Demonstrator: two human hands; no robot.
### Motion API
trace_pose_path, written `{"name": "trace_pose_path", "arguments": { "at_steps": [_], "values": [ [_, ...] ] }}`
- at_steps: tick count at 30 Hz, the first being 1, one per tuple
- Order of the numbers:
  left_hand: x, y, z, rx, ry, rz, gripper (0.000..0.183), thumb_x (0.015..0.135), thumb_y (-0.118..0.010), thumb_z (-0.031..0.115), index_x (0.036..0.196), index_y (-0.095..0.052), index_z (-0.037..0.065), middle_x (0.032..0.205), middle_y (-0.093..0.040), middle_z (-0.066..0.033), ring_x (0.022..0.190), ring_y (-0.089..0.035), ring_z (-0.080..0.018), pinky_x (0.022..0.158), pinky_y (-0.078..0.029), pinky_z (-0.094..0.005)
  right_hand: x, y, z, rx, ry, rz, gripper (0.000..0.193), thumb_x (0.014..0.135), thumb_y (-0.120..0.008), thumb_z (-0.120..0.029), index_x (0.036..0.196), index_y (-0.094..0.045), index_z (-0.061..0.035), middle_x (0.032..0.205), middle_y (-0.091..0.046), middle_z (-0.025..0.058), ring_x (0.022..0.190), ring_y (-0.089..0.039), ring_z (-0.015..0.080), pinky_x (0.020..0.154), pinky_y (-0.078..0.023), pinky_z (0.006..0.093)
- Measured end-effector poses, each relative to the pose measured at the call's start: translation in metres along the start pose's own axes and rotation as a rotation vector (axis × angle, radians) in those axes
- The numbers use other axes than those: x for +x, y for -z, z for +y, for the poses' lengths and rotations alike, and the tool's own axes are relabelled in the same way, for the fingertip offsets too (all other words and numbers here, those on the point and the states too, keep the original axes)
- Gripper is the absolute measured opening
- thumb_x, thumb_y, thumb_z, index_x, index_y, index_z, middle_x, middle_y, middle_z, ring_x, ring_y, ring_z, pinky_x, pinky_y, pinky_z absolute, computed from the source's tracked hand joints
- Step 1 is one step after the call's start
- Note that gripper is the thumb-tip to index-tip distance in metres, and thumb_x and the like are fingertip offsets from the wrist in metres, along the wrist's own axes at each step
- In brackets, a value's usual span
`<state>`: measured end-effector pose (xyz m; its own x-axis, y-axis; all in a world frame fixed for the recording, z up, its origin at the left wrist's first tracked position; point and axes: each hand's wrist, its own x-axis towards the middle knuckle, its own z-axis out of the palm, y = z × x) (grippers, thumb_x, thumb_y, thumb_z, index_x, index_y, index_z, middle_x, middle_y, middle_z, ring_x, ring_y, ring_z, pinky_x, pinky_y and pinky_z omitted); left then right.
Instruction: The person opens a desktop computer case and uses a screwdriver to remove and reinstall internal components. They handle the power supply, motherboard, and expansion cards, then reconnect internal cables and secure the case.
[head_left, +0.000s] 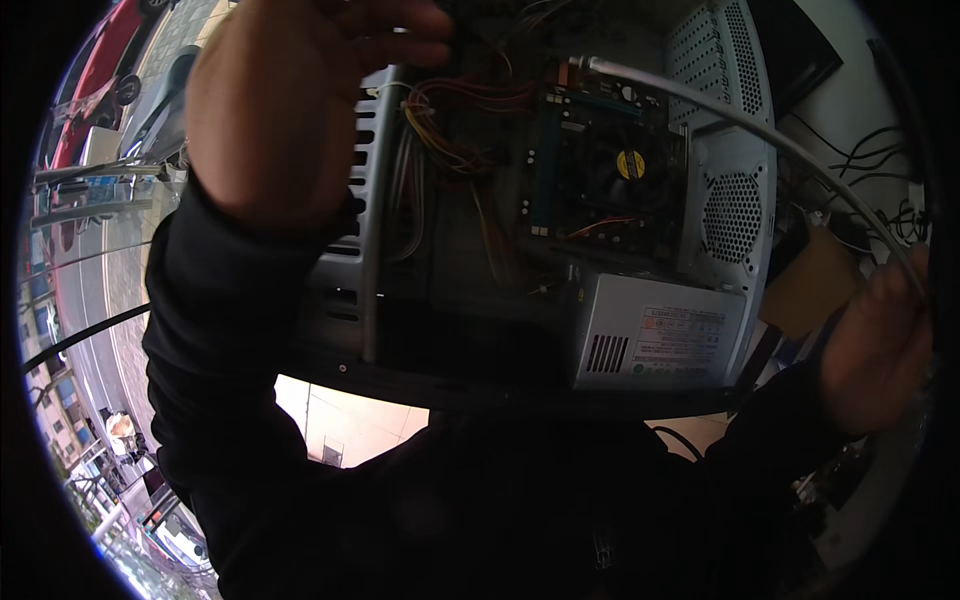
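An opened computer case (368, 200) lies in front of me, its inside in shadow. My left hand (320, 50) is over the case's far left part, above the slotted metal edge, with its fingers stretched to the right. The upper part of that hand is cut off by the frame, and no held thing shows. My right hand (880, 345) is at the far right, its fingers around a long grey tube (800, 150). The tube curves across the case, its end near the motherboard (545, 165). A round dark fan (630, 165) with a yellow centre sits on the board.
A silver power supply (660, 330) fills the case's near right corner. Bundled coloured wires (465, 100) run along the inside. Beyond the case at right are black cables (875, 150) and a brown cardboard piece (815, 280). A street with a red car (100, 65) shows at left.
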<state>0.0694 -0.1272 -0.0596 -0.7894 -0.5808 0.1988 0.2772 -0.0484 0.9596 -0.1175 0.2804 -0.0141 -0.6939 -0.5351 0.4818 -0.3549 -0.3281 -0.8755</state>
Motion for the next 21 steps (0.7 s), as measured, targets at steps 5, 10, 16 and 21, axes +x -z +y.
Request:
{"name": "trace_pose_path", "arguments": {
  "at_steps": [5, 10, 16, 21],
  "values": [
    [0.008, 0.006, -0.012, 0.121, -0.071, 0.131, 0.044, 0.108, -0.044, 0.036, 0.121, -0.061, -0.002, 0.096, -0.069, -0.0125, 0.088, -0.067, -0.0204, 0.078, -0.055, -0.0344, 0.001, -0.045, 0.013, -0.257, -0.219, -0.377, 0.030, 0.108, -0.040, -0.017, 0.119, -0.054, 0.0075, 0.115, -0.060, 0.0219, 0.092, -0.066, 0.0223, 0.081, -0.056, 0.0332],
    [0.005, 0.008, -0.016, 0.141, -0.072, 0.160, 0.042, 0.108, -0.043, 0.035, 0.118, -0.061, -0.001, 0.094, -0.068, -0.0114, 0.085, -0.066, -0.0196, 0.076, -0.054, -0.0338, 0.014, -0.098, 0.051, -0.321, -0.058, -0.657, 0.026, 0.105, -0.040, -0.009, 0.111, -0.056, 0.0098, 0.108, -0.062, 0.0251, 0.084, -0.067, 0.0230, 0.078, -0.058, 0.0325],
    [0.004, 0.001, -0.008, 0.139, -0.075, 0.185, 0.040, 0.108, -0.043, 0.035, 0.115, -0.061, 0.000, 0.091, -0.067, -0.0101, 0.081, -0.064, -0.0187, 0.073, -0.053, -0.0331, 0.012, -0.123, 0.055, -0.301, -0.116, -0.675, 0.021, 0.104, -0.045, -0.006, 0.109, -0.058, 0.0101, 0.106, -0.063, 0.0253, 0.083, -0.069, 0.0229, 0.079, -0.059, 0.0323],
    [0.006, 0.000, -0.004, 0.155, -0.094, 0.191, 0.039, 0.108, -0.042, 0.034, 0.112, -0.061, 0.000, 0.089, -0.066, -0.0090, 0.078, -0.063, -0.0179, 0.070, -0.052, -0.0326, 0.011, -0.127, 0.058, -0.325, -0.154, -0.670, 0.021, 0.105, -0.046, -0.007, 0.109, -0.058, 0.0091, 0.107, -0.063, 0.0239, 0.083, -0.069, 0.0227, 0.079, -0.059, 0.0322]
  ]
}}
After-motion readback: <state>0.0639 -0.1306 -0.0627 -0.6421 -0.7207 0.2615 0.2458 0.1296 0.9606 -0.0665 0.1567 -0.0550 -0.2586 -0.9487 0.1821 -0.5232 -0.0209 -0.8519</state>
